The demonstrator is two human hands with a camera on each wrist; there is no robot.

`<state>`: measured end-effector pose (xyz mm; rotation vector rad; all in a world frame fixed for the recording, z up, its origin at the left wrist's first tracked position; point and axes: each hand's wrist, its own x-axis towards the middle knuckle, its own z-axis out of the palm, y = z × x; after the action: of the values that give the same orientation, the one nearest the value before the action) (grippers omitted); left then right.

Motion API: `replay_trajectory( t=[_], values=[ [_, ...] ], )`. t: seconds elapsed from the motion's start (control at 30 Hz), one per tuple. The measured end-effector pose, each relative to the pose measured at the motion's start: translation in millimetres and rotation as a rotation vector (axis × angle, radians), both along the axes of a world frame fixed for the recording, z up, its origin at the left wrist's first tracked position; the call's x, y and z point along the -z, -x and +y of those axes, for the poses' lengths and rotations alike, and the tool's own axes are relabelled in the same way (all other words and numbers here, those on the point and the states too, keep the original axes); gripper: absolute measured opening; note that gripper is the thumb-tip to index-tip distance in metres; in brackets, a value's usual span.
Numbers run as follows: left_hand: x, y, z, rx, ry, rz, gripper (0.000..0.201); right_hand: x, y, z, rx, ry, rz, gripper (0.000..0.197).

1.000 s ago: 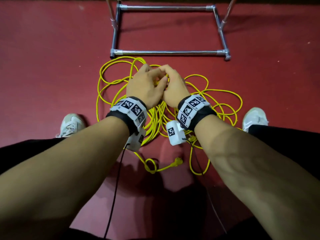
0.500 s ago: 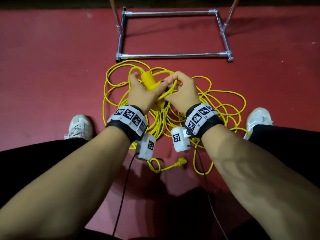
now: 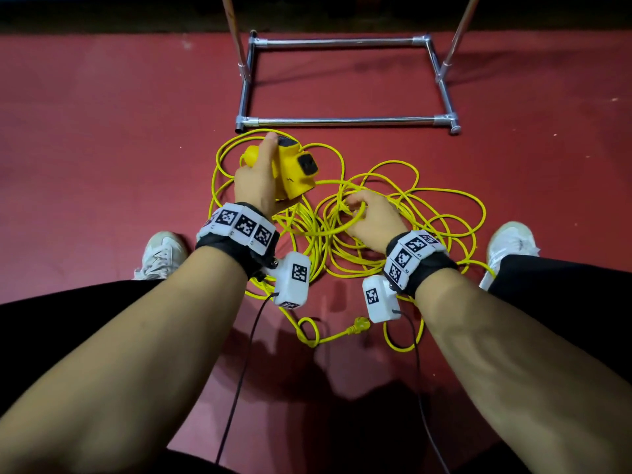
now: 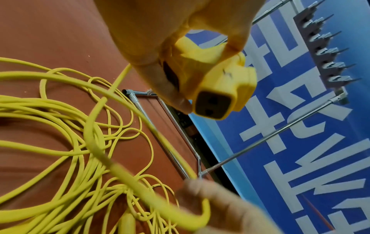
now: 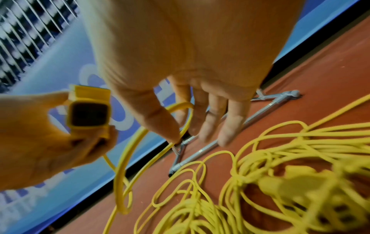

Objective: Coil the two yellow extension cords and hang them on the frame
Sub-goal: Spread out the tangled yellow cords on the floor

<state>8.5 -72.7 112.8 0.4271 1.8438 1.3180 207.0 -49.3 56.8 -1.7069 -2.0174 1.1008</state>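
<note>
Two yellow extension cords lie tangled on the red floor between my feet. My left hand grips one cord's yellow socket block above the pile, its black outlets facing up and right. My right hand pinches a loop of the same cord between thumb and fingers, a little right of the block. A second yellow socket block lies blurred in the pile. The metal frame stands just beyond the cords.
A yellow plug lies on the floor near my body. My white shoes flank the pile. A row of metal hooks sits high on the frame, before a blue banner.
My hands have parted. The left has lifted the socket block up and to the left; the right has slid to the right along the cord, drawing out a loop.
</note>
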Motion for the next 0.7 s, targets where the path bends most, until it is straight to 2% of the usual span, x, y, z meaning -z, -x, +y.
replay_trajectory(
  t=[0.03, 0.1, 0.13, 0.2, 0.23, 0.27, 0.33, 0.4, 0.47, 0.5, 0.63, 0.7],
  values=[
    [-1.2, 0.1, -2.2, -0.013, -0.019, -0.086, 0.071, 4.1, -4.3, -1.7, -0.007, 0.053, -0.092, 0.055],
    [0.9, 1.4, -7.1, -0.029, -0.066, -0.215, 0.062, 12.5, -12.7, -7.3, -0.041, 0.163, -0.242, 0.056],
    [2.3, 2.3, -9.9, -0.026, -0.078, -0.242, 0.054, 15.9, -16.6, -11.1, -0.058, 0.198, -0.296, 0.05],
    [9.5, 7.6, -15.8, -0.014, -0.087, -0.256, 0.045, 23.0, -21.3, -16.3, -0.005, 0.229, -0.345, 0.016],
    [13.1, 9.9, -19.4, 0.001, -0.076, -0.258, 0.046, 26.7, -22.8, -16.6, 0.046, 0.23, -0.34, 0.011],
    [17.8, 12.5, -23.2, 0.028, -0.057, -0.258, 0.048, 29.4, -23.2, -16.5, 0.106, 0.21, -0.317, 0.023],
    [28.7, 16.3, -31.5, 0.105, 0.035, -0.217, 0.053, 28.7, -20.4, -18.1, 0.18, 0.153, -0.268, 0.026],
    [38.5, 17.2, -40.7, 0.19, 0.126, -0.064, 0.044, 27.6, -13.5, -18.6, 0.139, 0.116, -0.246, 0.018],
    [53.2, 13.8, -50.1, 0.347, 0.192, 0.131, 0.032, 31.6, -6.7, -22.4, 0.1, 0.117, -0.218, 0.013],
    [62.2, 11.3, -55.5, 0.427, 0.24, 0.22, 0.033, 35.0, -3.1, -26.1, 0.086, 0.144, -0.191, 0.009],
    [109.6, 4.3, -72.7, 0.632, 0.522, 0.635, 0.063, 62.1, 3.6, -48.8, -0.126, 0.233, -0.23, 0.012],
    [125.9, 3.7, -80.8, 0.665, 0.657, 0.737, 0.075, 74.8, 2.1, -65.5, -0.235, 0.304, -0.293, 0.018]
  ],
)
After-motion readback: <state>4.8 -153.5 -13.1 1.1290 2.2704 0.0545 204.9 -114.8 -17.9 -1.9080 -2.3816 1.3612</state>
